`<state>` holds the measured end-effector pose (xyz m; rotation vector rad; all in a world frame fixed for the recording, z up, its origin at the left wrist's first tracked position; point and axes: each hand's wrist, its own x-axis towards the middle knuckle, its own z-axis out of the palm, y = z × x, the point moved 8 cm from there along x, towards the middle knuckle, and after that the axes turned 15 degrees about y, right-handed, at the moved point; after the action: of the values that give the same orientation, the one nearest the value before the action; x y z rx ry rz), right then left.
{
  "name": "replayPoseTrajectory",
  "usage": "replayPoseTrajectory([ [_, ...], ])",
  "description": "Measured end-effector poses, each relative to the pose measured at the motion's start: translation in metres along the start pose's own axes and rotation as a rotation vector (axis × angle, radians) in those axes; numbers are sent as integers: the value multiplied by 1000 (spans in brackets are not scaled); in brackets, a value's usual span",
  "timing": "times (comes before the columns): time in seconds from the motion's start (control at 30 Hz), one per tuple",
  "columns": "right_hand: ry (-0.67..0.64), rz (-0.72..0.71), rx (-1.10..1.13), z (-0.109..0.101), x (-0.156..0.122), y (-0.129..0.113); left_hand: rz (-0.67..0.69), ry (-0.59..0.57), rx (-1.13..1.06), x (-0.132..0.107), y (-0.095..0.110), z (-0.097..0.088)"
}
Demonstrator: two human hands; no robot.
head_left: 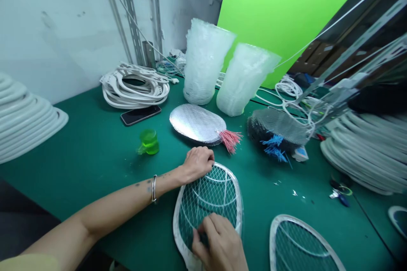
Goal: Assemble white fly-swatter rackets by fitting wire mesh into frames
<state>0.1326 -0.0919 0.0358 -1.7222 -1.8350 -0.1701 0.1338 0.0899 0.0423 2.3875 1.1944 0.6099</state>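
Observation:
My left hand grips the top rim of a white electric fly-swatter racket frame, which lies on the green mat. My right hand is bunched on the racket's wire mesh near the lower rim, and its fingertips hide a small part of it. A second racket head lies to the right, cut off by the bottom of the picture. Beyond my hands sits a stack of perforated silver mesh ovals with pink wires at one end.
Tall stacks of clear plastic parts stand at the back, near a dark mesh bundle with blue wires. White frame stacks rise at both sides. A phone, a green cup and a coil of white frames lie at left.

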Motion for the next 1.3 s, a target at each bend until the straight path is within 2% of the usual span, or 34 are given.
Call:
replayPoseTrajectory([
  [0.13, -65, -23, 1, -1, -1, -3, -3, -3, 11, 2, 1, -1],
  [0.23, -71, 103, 52, -15, 11, 12, -9, -21, 5, 3, 0, -1],
  [0.33, -50, 367, 130, -26, 40, 55, -12, -39, -2, 4, 0, -2],
  [0.4, -31, 515, 155, -23, 63, 91, -15, -47, -2, 5, 0, -3],
  [0.5, -39, 613, 141, -3, 91, 134, -19, -60, -2, 6, 1, -2],
  [0.57, -94, 637, 161, 16, 97, 149, -16, -67, -8, 7, 1, -1],
  [0.67, -170, 673, 176, 33, 95, 157, -19, -91, -16, 9, -4, 3],
  [0.77, -228, 705, 154, 36, 93, 159, -17, -131, -12, 12, -7, 6],
  [1.0, -380, 739, 94, 44, 104, 166, 124, -268, 10, 22, 8, 8],
  [1.17, -428, 736, 30, 42, 107, 162, 124, -317, 59, 24, 6, 13],
  [1.3, -432, 712, -23, 43, 119, 158, 139, -333, 77, 23, 8, 16],
])
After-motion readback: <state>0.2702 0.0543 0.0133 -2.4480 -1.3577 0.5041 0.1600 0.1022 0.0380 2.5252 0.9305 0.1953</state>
